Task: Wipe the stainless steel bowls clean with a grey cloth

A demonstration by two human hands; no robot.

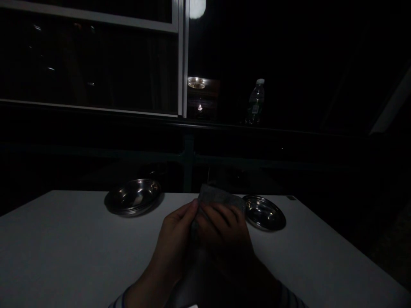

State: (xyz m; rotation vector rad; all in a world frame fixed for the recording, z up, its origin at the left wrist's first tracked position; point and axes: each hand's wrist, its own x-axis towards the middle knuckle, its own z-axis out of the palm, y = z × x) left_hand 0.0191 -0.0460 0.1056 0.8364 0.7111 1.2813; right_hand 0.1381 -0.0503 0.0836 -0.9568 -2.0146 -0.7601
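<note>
A grey cloth is held up above the white table, between my two hands. My left hand pinches its left edge, thumb pointing up. Across the front of the cloth, my right hand is closed with bent fingers pressed on it. The cloth's lower part is hidden behind my hands, and the dim light blurs its detail. To the left sits a stack of shiny metal dishes. Just right of the cloth, a single metal dish rests on the table, its left rim partly covered.
The white table ends just behind the dishes. Beyond it, a plastic bottle with a white cap stands on a dark ledge by a window frame. A small pale object shows at the bottom edge.
</note>
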